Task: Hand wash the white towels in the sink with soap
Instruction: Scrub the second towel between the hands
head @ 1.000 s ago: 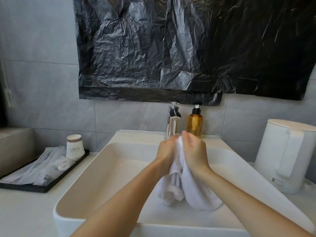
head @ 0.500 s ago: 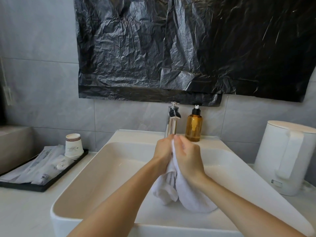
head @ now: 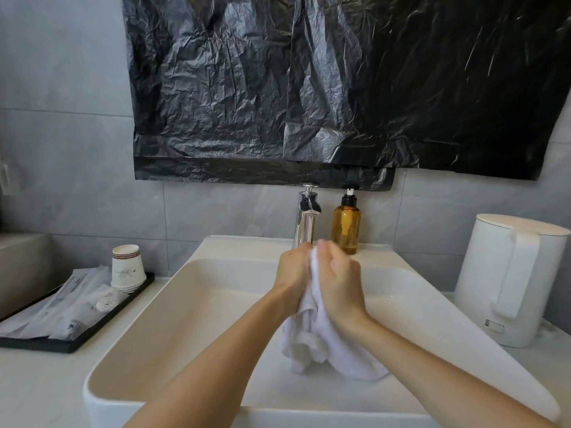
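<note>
A white sink (head: 185, 319) fills the lower frame under black plastic (head: 278, 88). The left hand (head: 292, 273) and right hand (head: 340, 282) clutch a towel (head: 333, 344) before the tap (head: 306, 217).

Grey tiled wall (head: 61, 88) behind black plastic sheet (head: 340, 88).

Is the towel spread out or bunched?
Bunched: left hand and right hand grip the towel; its rest hangs crumpled into the sink.
</note>
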`<state>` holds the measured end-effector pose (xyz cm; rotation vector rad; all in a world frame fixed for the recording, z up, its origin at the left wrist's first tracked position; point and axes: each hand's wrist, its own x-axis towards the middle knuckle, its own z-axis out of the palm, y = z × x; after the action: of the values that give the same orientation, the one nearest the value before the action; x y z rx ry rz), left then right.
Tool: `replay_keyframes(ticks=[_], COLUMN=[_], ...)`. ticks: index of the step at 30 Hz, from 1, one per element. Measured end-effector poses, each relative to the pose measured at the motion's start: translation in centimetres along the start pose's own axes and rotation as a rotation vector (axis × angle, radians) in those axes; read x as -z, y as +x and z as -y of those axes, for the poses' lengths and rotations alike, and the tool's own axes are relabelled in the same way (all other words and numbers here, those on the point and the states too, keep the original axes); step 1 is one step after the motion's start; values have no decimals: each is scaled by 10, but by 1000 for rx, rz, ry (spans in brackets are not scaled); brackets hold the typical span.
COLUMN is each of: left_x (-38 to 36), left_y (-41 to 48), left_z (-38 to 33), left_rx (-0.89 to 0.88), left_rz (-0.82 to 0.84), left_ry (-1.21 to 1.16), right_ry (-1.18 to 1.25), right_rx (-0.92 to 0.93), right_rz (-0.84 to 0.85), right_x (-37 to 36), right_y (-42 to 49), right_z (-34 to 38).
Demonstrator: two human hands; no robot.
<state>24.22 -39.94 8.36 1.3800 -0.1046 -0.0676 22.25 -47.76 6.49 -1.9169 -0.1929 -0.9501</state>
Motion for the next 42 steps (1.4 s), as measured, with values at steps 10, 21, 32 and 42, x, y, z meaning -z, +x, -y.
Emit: replay_keyframes(ticks=[10, 21, 32, 42], left_x=[-2, -3, -2, 1], left_y=[-1, -3, -4, 2], left_z=[0, -2, 0, 5], left_rx=[45, 39, 21, -171], left_rz=[1, 3, 26, 116], left_ry=[-27, -41, -35, -6], right_ry=[-41, -19, -18, 0], right_rx=[33, -2, -68, -18], right_rz=[-2, -63, -125, -68], right_x=[3, 3, 3, 5], right_y=[0, 17, 18, 15], right_z=[-3, -4, -5, -2])
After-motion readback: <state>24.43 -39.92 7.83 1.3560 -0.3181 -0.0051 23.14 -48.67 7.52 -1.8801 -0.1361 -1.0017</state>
